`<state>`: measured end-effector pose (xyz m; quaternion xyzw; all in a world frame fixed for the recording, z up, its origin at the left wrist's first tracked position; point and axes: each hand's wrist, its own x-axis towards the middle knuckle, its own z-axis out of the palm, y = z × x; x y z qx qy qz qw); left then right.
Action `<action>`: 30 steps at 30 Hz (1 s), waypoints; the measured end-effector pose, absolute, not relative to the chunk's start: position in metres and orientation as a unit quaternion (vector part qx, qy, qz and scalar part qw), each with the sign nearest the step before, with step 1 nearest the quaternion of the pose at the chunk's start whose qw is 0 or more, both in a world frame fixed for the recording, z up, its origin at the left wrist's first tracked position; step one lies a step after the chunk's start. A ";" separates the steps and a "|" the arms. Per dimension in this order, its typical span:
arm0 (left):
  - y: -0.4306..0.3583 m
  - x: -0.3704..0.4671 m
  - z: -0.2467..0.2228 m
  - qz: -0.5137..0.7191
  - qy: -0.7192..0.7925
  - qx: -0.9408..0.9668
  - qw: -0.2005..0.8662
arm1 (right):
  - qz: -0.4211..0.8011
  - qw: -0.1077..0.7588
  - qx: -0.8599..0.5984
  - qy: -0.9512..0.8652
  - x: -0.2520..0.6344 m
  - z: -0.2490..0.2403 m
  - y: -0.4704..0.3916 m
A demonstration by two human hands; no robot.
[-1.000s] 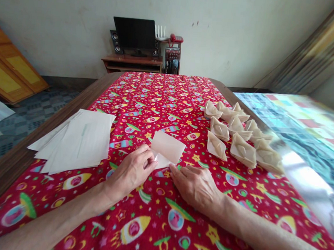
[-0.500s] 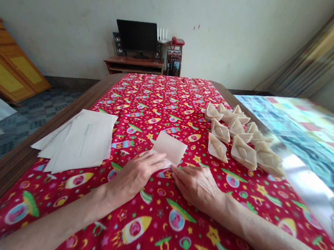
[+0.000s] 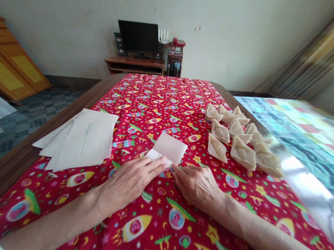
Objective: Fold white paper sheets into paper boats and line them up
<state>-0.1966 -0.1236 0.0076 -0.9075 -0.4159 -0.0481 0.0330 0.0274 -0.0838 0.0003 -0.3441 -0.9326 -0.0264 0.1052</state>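
Observation:
A small folded sheet of paper (image 3: 171, 145) lies on the red patterned cloth, with a flap folded along its near side. My left hand (image 3: 136, 172) rests on that flap, fingers stretched out and pressing it down; its thumb is hidden. At the near right corner of the paper, my right hand (image 3: 195, 183) has its fingers drawn together, with the fingertips pinching the corner. To the left lies a fanned stack of paper sheets (image 3: 86, 141). Several folded paper boats (image 3: 243, 152) stand in a group to the right.
The red cloth (image 3: 168, 106) covers most of a brown wooden table (image 3: 78, 106). Beyond it stand a monitor (image 3: 137, 38), speakers and a red telephone (image 3: 177, 43). A bed with a coloured cover (image 3: 294, 127) adjoins the right side. An orange cabinet (image 3: 12, 64) is at the left.
My left hand has slid slightly down and back toward me, showing more of the paper's folded flap. The right hand stays at the corner.

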 end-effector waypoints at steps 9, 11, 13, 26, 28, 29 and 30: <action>-0.130 -0.216 -0.007 -0.049 -0.410 -0.908 0.066 | -0.045 0.128 -0.336 -0.932 0.029 -0.002 -0.082; -0.131 -0.222 -0.013 -0.037 -0.413 -0.907 0.070 | -0.043 0.124 -0.336 -0.933 0.029 -0.002 -0.082; -0.134 -0.227 -0.018 -0.025 -0.418 -0.905 0.075 | -0.041 0.119 -0.338 -0.933 0.030 -0.002 -0.083; -0.151 -0.225 -0.003 -0.110 -0.455 -0.876 0.117 | -0.045 0.101 -0.352 -0.929 0.027 0.000 -0.083; -0.149 -0.214 0.008 -0.150 -0.465 -0.862 0.134 | -0.046 0.101 -0.350 -0.930 0.026 0.001 -0.083; -0.147 -0.208 0.013 -0.149 -0.467 -0.860 0.143 | -0.046 0.102 -0.349 -0.931 0.026 0.001 -0.083; -0.144 -0.203 0.017 -0.142 -0.466 -0.860 0.151 | -0.045 0.104 -0.346 -0.931 0.026 0.001 -0.084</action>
